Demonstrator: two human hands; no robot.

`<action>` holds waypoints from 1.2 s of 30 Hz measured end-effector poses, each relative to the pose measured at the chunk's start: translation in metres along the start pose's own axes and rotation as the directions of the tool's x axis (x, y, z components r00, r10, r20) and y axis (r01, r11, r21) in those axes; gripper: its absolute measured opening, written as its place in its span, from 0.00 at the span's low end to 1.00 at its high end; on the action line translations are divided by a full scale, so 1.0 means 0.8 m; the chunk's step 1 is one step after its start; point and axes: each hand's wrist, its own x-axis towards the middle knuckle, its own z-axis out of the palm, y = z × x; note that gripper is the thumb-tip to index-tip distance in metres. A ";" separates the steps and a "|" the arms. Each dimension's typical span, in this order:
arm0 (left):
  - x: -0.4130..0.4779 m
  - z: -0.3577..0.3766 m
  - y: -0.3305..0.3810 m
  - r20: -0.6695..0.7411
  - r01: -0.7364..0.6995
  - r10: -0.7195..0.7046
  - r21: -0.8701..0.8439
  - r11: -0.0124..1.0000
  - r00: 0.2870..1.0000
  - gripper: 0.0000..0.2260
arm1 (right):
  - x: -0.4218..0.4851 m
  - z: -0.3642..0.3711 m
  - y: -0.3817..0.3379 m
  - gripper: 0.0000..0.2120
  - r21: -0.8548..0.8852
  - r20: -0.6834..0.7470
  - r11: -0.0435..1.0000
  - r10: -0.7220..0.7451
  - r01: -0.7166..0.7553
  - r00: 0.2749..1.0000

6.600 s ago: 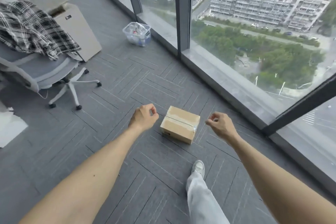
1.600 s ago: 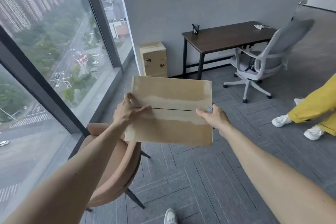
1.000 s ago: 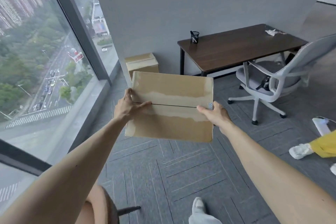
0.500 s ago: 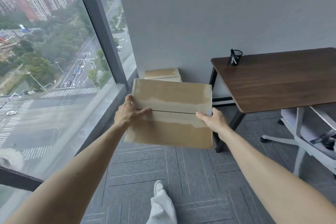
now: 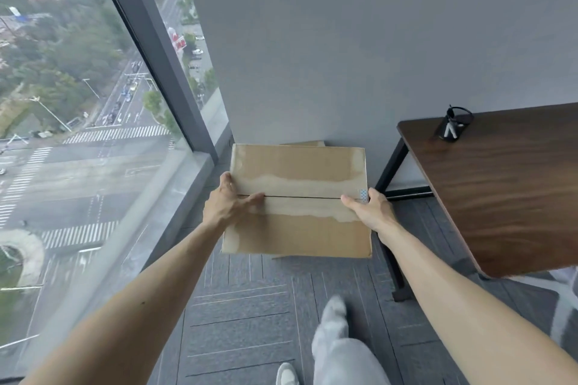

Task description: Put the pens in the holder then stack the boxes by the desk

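Observation:
I carry a flat brown cardboard box (image 5: 297, 178) with a taped centre seam, held level in front of me. My left hand (image 5: 228, 206) grips its left edge and my right hand (image 5: 369, 212) grips its right edge. Directly behind and below it, another cardboard box (image 5: 305, 143) stands against the grey wall; only a sliver of its top shows. The black mesh pen holder (image 5: 453, 125) with pens inside sits on the far left corner of the dark wooden desk (image 5: 506, 191) at the right.
A floor-to-ceiling window with a dark frame (image 5: 150, 40) and low sill runs along the left. The desk's black metal leg (image 5: 389, 172) stands just right of the box. Grey carpet tiles (image 5: 250, 306) lie underfoot, with my leg and shoe (image 5: 331, 337) stepping forward.
I have walked closer to the corner between window and desk, carrying the box. The box by the wall is now almost fully hidden behind the carried one. The desk has shifted right in view.

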 end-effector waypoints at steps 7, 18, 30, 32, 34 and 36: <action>0.166 0.043 0.033 0.030 0.109 -0.109 0.016 0.994 0.994 0.36 | 0.187 0.021 -0.045 0.36 -0.053 0.080 0.998 0.034 -0.030 0.996; 0.347 0.098 0.067 0.116 0.303 -0.304 0.023 0.953 0.946 0.37 | 0.398 0.046 -0.078 0.43 -0.084 0.188 0.985 0.164 -0.150 0.968; 0.401 0.103 0.070 0.140 0.276 -0.292 0.122 0.953 0.946 0.39 | 0.451 0.055 -0.078 0.45 -0.109 0.211 0.979 0.194 -0.174 0.958; 0.401 0.101 0.071 0.140 0.255 -0.276 0.148 0.956 0.951 0.37 | 0.449 0.055 -0.084 0.45 -0.128 0.206 0.979 0.183 -0.159 0.961; 0.403 0.098 0.076 0.141 0.231 -0.259 0.188 0.954 0.955 0.39 | 0.446 0.053 -0.088 0.44 -0.132 0.209 0.978 0.188 -0.163 0.960; 0.402 0.091 0.083 0.113 0.203 -0.236 0.240 0.949 0.965 0.42 | 0.441 0.052 -0.095 0.44 -0.157 0.196 0.977 0.176 -0.146 0.965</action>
